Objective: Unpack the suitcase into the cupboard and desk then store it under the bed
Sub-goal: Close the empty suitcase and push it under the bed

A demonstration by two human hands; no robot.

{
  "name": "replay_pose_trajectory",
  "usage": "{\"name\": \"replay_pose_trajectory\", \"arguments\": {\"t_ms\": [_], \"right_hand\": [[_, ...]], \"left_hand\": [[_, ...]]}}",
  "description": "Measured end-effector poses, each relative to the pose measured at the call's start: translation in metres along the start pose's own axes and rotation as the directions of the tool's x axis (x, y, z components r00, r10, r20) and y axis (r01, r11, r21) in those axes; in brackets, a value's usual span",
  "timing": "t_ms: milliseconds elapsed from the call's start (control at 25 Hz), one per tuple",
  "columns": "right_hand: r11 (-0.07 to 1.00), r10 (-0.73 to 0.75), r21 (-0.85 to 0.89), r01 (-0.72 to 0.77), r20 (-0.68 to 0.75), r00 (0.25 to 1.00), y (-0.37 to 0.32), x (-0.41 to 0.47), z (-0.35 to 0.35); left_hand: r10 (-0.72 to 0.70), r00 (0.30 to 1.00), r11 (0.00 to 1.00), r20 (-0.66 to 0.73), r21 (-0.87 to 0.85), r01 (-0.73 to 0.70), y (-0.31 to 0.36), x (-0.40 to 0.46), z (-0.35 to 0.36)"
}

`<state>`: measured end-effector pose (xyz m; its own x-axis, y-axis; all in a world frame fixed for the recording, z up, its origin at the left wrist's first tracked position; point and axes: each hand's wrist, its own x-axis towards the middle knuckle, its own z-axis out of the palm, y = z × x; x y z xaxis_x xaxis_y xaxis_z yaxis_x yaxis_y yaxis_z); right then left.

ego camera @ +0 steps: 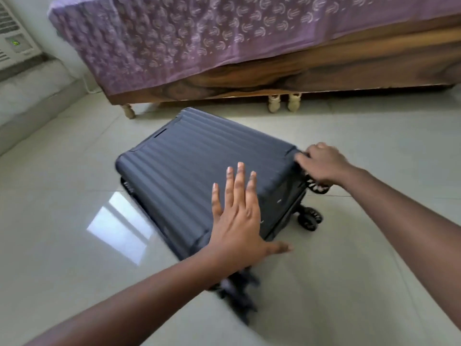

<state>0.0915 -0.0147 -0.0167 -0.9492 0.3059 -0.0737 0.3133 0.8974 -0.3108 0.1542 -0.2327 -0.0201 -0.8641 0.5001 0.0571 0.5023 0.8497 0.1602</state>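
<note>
Two bare forearms reach in from the bottom edge, one from the lower left and one from the right. Nearest, the left hand [237,221] lies flat with its fingers straight and spread, palm down on the near corner of a dark navy ribbed hard-shell suitcase [199,166]; its thumb sticks out to the right, past the case's edge. Below that hand a blurred dark wheel [237,293] of the suitcase shows against the floor.

That case lies closed on its broad side on the pale tiled floor [349,245], its wheeled end turned toward the right. Another caster [309,218] juts out at that end, clear of the hands. Farther right, the right hand [321,163] has its fingers curled over the far right corner of the shell, gripping the edge just above a third wheel [318,187].

Beyond the suitcase, with a strip of bare tile between, stands a wooden bed [299,73] on short turned legs [283,102], draped with a purple patterned bedsheet [174,38]. At the far left edge a white air conditioner unit [12,38] sits against the wall.
</note>
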Motion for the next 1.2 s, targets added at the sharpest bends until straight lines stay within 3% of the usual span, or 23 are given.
{"name": "replay_pose_trajectory", "arguments": {"t_ms": [80,160,320,440,720,840,960,1080,1200], "right_hand": [[0.972,-0.085,0.231,0.045,0.164,0.983,0.002,-0.015,-0.012],[0.848,-0.130,0.521,-0.100,0.388,0.912,0.015,-0.029,-0.010],[0.850,-0.180,0.517,-0.102,0.468,0.865,0.031,-0.044,0.058],[0.754,-0.333,0.640,-0.145,0.564,0.755,0.008,-0.050,0.101],[0.783,-0.327,0.621,0.040,0.357,0.875,-0.001,-0.051,0.119],[0.900,-0.375,0.300,0.317,0.159,0.913,-0.003,-0.055,0.120],[0.898,-0.411,0.136,0.419,-0.083,0.908,-0.001,-0.077,0.126],[0.857,-0.366,0.290,0.425,-0.238,0.900,-0.034,-0.107,0.159],[0.698,-0.290,0.648,0.305,-0.134,0.948,-0.086,-0.120,0.190]], "left_hand": [[0.063,0.998,0.985,-0.007,0.162,-0.061,0.013,0.006,0.005],[0.081,0.997,0.966,0.013,0.246,-0.082,0.011,0.001,0.012],[0.141,0.987,0.928,-0.074,0.357,-0.106,-0.026,-0.030,0.025],[0.183,0.975,0.916,-0.126,0.381,-0.123,-0.043,-0.042,0.028],[0.186,0.955,0.919,-0.230,0.384,-0.087,-0.051,-0.034,0.035],[0.208,0.937,0.928,-0.282,0.358,-0.098,-0.062,-0.031,0.034],[0.204,0.915,0.942,-0.348,0.323,-0.087,-0.069,-0.017,0.033],[0.214,0.918,0.935,-0.335,0.342,-0.093,-0.067,0.006,0.040],[0.189,0.940,0.958,-0.286,0.265,-0.112,-0.073,0.027,0.037]]}}
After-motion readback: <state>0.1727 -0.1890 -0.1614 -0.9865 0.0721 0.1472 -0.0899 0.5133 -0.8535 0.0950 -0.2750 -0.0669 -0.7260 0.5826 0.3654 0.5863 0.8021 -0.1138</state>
